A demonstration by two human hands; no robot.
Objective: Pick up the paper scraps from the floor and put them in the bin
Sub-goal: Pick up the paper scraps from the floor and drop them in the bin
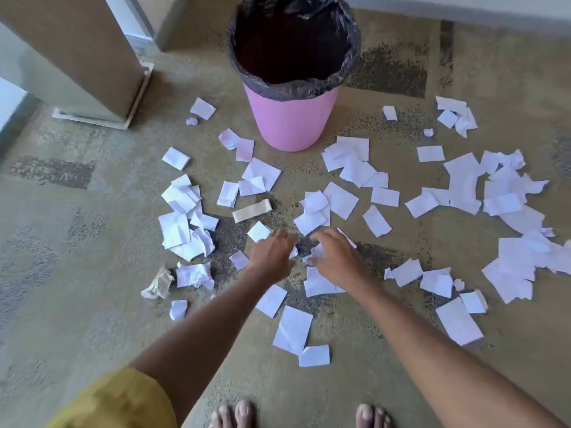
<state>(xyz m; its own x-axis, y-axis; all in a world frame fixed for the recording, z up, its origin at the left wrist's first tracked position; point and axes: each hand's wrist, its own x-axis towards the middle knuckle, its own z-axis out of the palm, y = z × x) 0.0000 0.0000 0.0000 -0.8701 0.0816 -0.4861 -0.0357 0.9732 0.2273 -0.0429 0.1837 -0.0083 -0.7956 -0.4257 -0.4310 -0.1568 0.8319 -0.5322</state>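
At the far left a wooden cabinet (77, 57) is standing on the carpeted floor (61, 273), and a yellow sleeve (117, 400) is showing at the bottom edge. The paper scraps (182, 223) are lying all over the floor, from a heap left of the hands, with a crumpled beige piece (159, 285) beside it and a beige strip (251, 210) just beyond, across to a wider spread on the right. The left hand (272, 254) is hanging low over the floor with its fingers bent downward. A small white bit is showing at its fingertips, but I cannot tell whether it is holding it or only touching it. Beyond the hands the pink bin (292, 118), lined with a dark bag, is standing upright and open, its inside too dark to read. The right hand (336, 257), just beside the left, is curling its fingers round a crumpled scrap (316, 251) and appears to be gripping it. The step in hand looks like gathering, with nearly everything yet to be cleared. The next move is calling for a firm close on the handful, a lift forward over the bin's rim, and a release above the bag, since light paper may be slipping loose.
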